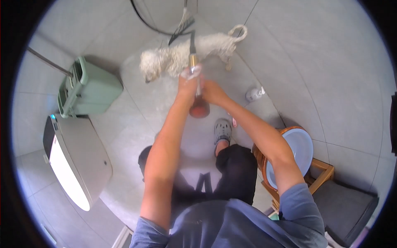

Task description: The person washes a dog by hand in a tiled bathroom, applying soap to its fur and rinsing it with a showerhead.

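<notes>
My left hand (pixel 189 81) closes around the handle of what looks like a handheld shower head (pixel 200 110), with whitish foam or water on the fingers. Its blurred, reddish round end points toward me. Beyond my grip, a gold-coloured fitting (pixel 193 59) joins the handle to a black hose (pixel 147 24). My right hand (pixel 212 92) grips the same handle from the right, its fingertips partly hidden. Just past both hands, a wet, curly-haired white dog (pixel 183 57) stands on the grey floor, head to the left and tail curled up at the right.
Left are a green mop bucket (pixel 96 88) with a metal pole and a toilet (pixel 83 148). A white pump bottle (pixel 255 94) and a small pink item (pixel 234 121) lie right. Nearer are a blue-lined wooden tub (pixel 305 144), a wooden frame (pixel 324 173) and my grey clog (pixel 222 130).
</notes>
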Demonstrator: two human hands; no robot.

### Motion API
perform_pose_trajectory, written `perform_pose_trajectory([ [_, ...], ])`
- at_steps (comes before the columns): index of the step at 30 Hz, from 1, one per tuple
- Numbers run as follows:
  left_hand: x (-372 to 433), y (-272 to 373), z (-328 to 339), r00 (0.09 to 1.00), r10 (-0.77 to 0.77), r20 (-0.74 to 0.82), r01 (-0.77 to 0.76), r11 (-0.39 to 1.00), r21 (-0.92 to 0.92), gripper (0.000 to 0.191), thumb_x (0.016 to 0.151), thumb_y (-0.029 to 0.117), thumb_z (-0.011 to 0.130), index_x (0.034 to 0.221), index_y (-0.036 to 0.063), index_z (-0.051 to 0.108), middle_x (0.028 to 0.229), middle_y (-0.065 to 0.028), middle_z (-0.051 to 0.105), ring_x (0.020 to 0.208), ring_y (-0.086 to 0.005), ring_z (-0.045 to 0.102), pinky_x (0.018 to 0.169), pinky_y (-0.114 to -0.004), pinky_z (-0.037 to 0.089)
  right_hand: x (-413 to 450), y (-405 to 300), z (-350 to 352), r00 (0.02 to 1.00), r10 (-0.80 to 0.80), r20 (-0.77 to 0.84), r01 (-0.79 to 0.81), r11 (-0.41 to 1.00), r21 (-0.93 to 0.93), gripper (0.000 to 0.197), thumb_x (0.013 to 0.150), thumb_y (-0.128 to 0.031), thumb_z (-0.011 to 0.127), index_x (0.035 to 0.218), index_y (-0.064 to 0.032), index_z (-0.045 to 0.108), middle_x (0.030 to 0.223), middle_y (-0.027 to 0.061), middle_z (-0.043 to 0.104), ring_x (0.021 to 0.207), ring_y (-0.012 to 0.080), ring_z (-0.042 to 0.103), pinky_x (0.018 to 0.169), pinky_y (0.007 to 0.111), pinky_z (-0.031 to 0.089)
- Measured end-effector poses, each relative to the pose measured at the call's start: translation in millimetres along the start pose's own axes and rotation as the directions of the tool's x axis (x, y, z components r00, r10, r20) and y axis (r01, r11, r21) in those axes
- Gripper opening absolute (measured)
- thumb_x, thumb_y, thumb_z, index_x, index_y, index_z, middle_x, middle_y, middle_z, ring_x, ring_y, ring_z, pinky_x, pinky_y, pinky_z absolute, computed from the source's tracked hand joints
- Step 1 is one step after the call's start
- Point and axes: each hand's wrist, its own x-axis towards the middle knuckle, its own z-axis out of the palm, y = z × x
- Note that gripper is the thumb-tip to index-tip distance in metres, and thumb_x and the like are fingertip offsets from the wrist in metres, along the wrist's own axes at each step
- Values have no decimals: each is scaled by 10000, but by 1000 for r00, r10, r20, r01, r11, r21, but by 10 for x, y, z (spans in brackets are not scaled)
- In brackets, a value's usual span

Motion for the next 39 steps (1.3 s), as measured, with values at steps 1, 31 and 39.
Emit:
perform_pose_trajectory([
  [1,-3,22,7,999,29,19,-29,999,20,241,1036,331,719,1005,109,629,719,6,573,589,-122,552,521,-305,444,-293,-130,-116,999,-14,-37,14,1000,5,447,856,-93,737,1298,-88,669,1423,198,634,1191,377,681,951,469,552],
  [31,2657,-873,-1288,932,-338,130,223,818,531,234,981,264,755,1114,75,720,905,-91,661,899,-222,675,808,-372,528,1937,242,-232,737,-667,-113,523,668,-529,349,530,38,702,849,-57,597,757,103,596,681,355,601,627,413,496],
  [39,2147,245,-1979,443,854,273,-275,-160,948,285,807,140,784,1081,74,745,1271,-141,708,1261,-357,609,1095,-541,474,2222,-494,-907,812,-446,-378,364,891,-270,461,681,57,678,1127,-31,602,847,159,694,706,353,646,704,328,550],
])
